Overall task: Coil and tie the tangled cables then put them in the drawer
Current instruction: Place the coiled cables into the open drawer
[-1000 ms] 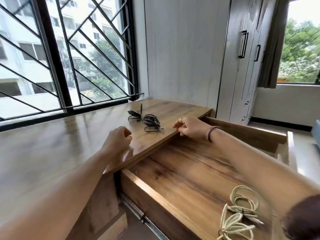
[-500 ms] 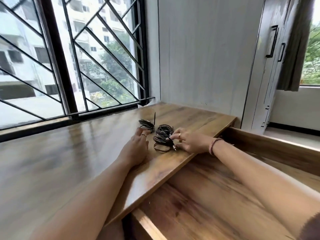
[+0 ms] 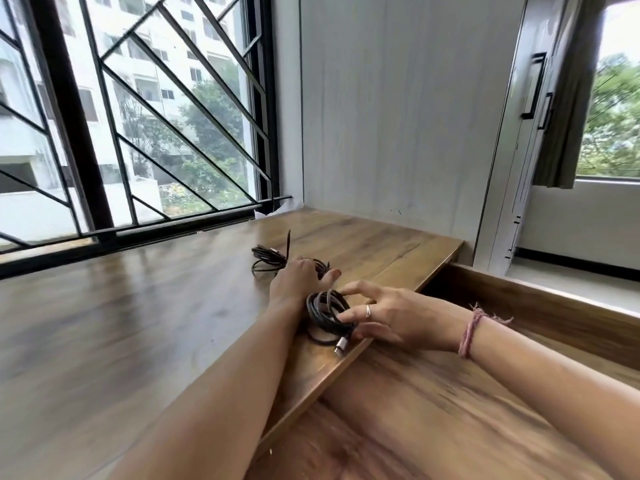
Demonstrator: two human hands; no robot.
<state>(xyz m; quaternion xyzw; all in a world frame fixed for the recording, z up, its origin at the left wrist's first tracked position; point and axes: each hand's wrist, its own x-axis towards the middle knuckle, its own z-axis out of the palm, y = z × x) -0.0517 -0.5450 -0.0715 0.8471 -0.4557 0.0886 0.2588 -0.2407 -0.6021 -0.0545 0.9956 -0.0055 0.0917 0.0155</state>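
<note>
Head view. We have both hands out on the wooden table [image 3: 145, 334], close to its edge above the open drawer [image 3: 433, 403].

Right hand [image 3: 391, 317]: fingers curled loosely round the near coiled cable [image 3: 325, 311], thumb under, index lifted; a light pinch on the coil's right side. The coil lies on the table right at the edge, its silver plug [image 3: 340, 345] pointing toward the drawer. Its loops run roughly along the table edge.

Left hand [image 3: 301, 280]: palm down over a second dark coil [image 3: 320, 265], fingers bent over it; we cannot tell whether it truly grips or only rests. A third coil [image 3: 268, 259] lies just beyond, apart from both hands.

The drawer sits directly right of and below the near coil, on the right hand's side, so we judge that hand better placed to carry it over the edge.
</note>
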